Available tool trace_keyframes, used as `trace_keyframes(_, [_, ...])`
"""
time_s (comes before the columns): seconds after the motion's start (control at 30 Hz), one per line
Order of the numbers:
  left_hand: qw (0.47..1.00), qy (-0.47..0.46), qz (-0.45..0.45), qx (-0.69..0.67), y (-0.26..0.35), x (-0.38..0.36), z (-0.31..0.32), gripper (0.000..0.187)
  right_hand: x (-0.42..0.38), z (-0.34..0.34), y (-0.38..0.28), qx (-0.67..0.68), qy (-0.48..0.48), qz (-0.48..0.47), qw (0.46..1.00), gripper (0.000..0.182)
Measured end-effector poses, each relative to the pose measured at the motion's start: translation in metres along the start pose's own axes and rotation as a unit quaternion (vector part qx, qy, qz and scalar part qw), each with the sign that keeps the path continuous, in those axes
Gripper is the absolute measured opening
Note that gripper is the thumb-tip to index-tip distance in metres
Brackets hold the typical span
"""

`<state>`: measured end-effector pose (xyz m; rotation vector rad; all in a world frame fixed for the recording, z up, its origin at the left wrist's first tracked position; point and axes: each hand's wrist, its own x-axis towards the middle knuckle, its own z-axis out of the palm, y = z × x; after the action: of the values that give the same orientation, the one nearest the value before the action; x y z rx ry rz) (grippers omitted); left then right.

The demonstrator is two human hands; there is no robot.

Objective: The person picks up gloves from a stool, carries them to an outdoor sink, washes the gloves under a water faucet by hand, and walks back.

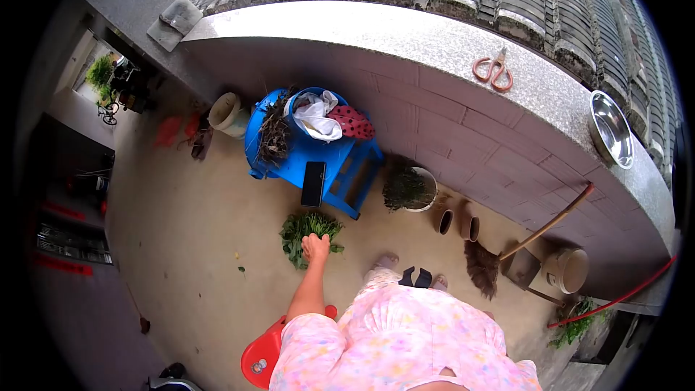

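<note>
My left hand [316,247] is closed on a bunch of leafy greens [295,234], its fingers curled at the near edge of the leaves. The bunch is held out in front of me, overlapping the concrete floor in this view. Just beyond it, a black phone [313,184] lies at the front edge of a blue plastic chair [289,165]. Dry brown stalks [275,130] are heaped on the chair beside a blue basin that holds a white cloth [316,116] and a red dotted cloth [352,122]. My right hand is out of view.
Below my left arm is a red plastic stool [262,353]. A bucket with dark green plants [405,188], a broom [483,268] and a pale bucket [566,270] stand along the wall. On the ledge lie red-handled scissors [494,72] and a metal bowl [610,129].
</note>
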<state>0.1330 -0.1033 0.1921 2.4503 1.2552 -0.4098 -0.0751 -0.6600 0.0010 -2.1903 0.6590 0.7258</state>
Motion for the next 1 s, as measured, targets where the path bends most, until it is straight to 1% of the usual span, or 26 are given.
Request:
trace_keyframes(0.03, [1.000, -0.003, 0.001, -0.001, 0.007, 0.015, -0.004, 0.033, -0.010, -0.010, -0.036, -0.002, 0.003, 0.002, 1.000, 0.023])
trace_keyframes(0.1, [0.999, 0.038, 0.014, 0.001, 0.019, 0.043, -0.010, 0.042, -0.028, -0.028, -0.113, -0.061, -0.036, -0.064, 0.995, 0.023])
trace_keyframes(0.13, [0.999, 0.034, 0.017, 0.002, 0.025, 0.056, -0.012, 0.042, -0.028, -0.023, -0.134, -0.061, -0.033, -0.060, 0.996, 0.023])
trace_keyframes(0.17, [0.999, 0.036, 0.010, 0.014, 0.031, 0.070, -0.015, 0.048, -0.029, -0.016, -0.152, 0.065, -0.024, 0.003, 0.998, 0.025])
trace_keyframes(0.2, [0.999, 0.037, 0.006, 0.028, 0.039, 0.083, -0.018, 0.054, -0.032, -0.009, -0.168, 0.192, -0.011, 0.066, 0.979, 0.028])
trace_keyframes(0.23, [0.999, 0.015, 0.000, 0.046, 0.048, 0.090, -0.027, 0.066, -0.038, -0.004, -0.186, 0.200, 0.001, 0.074, 0.977, 0.028])
trace_keyframes(0.27, [0.998, 0.007, 0.002, 0.060, 0.052, 0.099, -0.027, 0.075, -0.044, -0.001, -0.200, 0.219, -0.002, 0.055, 0.974, 0.030])
trace_keyframes(0.3, [0.997, -0.001, 0.012, 0.079, 0.055, 0.107, -0.026, 0.078, -0.052, 0.001, -0.211, 0.237, -0.002, 0.036, 0.971, 0.032])
trace_keyframes(0.33, [0.995, -0.007, 0.021, 0.098, 0.057, 0.113, -0.025, 0.082, -0.061, 0.003, -0.219, 0.247, 0.014, 0.043, 0.968, 0.032])
trace_keyframes(0.37, [0.993, -0.015, 0.022, 0.111, 0.058, 0.118, -0.025, 0.086, -0.071, 0.006, -0.227, 0.207, 0.003, 0.055, 0.977, 0.032])
trace_keyframes(0.4, [0.992, -0.026, 0.018, 0.122, 0.061, 0.119, -0.027, 0.086, -0.077, 0.011, -0.232, 0.170, -0.008, 0.066, 0.983, 0.031])
trace_keyframes(0.43, [0.991, -0.046, 0.008, 0.128, 0.066, 0.118, -0.034, 0.086, -0.080, 0.019, -0.225, 0.186, 0.011, 0.075, 0.980, 0.031])
trace_keyframes(0.5, [0.992, -0.037, 0.014, 0.121, 0.064, 0.127, -0.027, 0.083, -0.091, 0.037, -0.206, -0.001, 0.002, 0.064, 0.998, 0.033])
trace_keyframes(0.53, [0.992, -0.014, 0.020, 0.121, 0.064, 0.129, -0.025, 0.081, -0.098, 0.045, -0.198, 0.022, 0.032, 0.086, 0.995, 0.033])
trace_keyframes(0.6, [0.993, -0.018, 0.020, 0.117, 0.059, 0.138, -0.021, 0.079, -0.113, 0.058, -0.186, -0.077, 0.013, 0.038, 0.996, 0.035])
trace_keyframes(0.63, [0.993, -0.030, 0.022, 0.112, 0.058, 0.139, -0.022, 0.079, -0.119, 0.064, -0.178, -0.060, 0.034, 0.056, 0.996, 0.035])
trace_keyframes(0.7, [0.993, -0.034, 0.025, 0.113, 0.052, 0.145, -0.018, 0.078, -0.125, 0.071, -0.180, -0.074, 0.003, 0.085, 0.994, 0.037])
trace_keyframes(0.73, [0.992, -0.028, 0.030, 0.118, 0.055, 0.142, -0.021, 0.078, -0.125, 0.075, -0.180, -0.060, 0.012, 0.093, 0.994, 0.037])
trace_keyframes(0.8, [0.991, -0.021, 0.046, 0.123, 0.061, 0.137, -0.025, 0.075, -0.126, 0.082, -0.183, -0.040, -0.003, 0.117, 0.992, 0.036])
trace_keyframes(0.87, [0.991, -0.051, 0.021, 0.120, 0.062, 0.140, -0.026, 0.072, -0.126, 0.083, -0.194, -0.027, -0.009, 0.116, 0.993, 0.037])
trace_keyframes(0.9, [0.993, -0.012, 0.045, 0.105, 0.062, 0.137, -0.026, 0.062, -0.125, 0.084, -0.196, -0.026, -0.012, 0.097, 0.995, 0.038])
trace_keyframes(0.93, [0.992, -0.010, 0.057, 0.111, 0.064, 0.137, -0.029, 0.062, -0.126, 0.087, -0.197, -0.029, -0.016, 0.077, 0.997, 0.039])
trace_keyframes(1.0, [0.995, -0.035, 0.060, 0.068, 0.067, 0.131, -0.036, 0.053, -0.126, 0.089, -0.197, -0.012, -0.022, 0.068, 0.997, 0.041])
